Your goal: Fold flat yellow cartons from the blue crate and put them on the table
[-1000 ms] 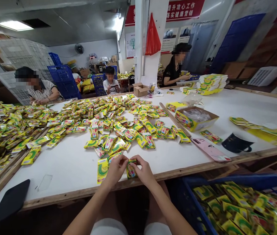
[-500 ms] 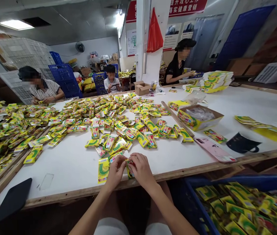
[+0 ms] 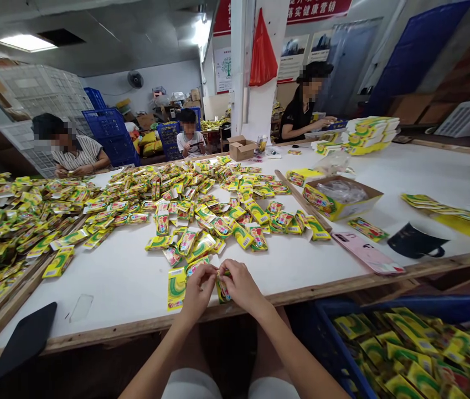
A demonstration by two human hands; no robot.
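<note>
Close to the table's front edge, my left hand (image 3: pixel 199 291) and my right hand (image 3: pixel 241 285) meet with fingertips pinched together at the top of a small yellow-and-green carton (image 3: pixel 223 292). My right hand's fingers wrap its side and hide much of it. The left fingertips press at its upper end, where the exact grip is partly covered. Just left of my left hand a flat yellow carton with a green curve (image 3: pixel 176 288) lies on the table. Beyond my hands spreads a loose heap of similar cartons (image 3: pixel 199 245).
A blue crate (image 3: pixel 334 343) full of cartons stands at lower right. On the white table (image 3: pixel 127 293) are a pink phone (image 3: pixel 367 254), a dark mug (image 3: pixel 415 241), an open box with plastic bags (image 3: pixel 342 198) and a wooden strip (image 3: pixel 301 199). Several people sit around it.
My hands stay at the same carton, with only slight finger movement. The view has shifted a little. At the far right, a person's arm has reached farther right.
</note>
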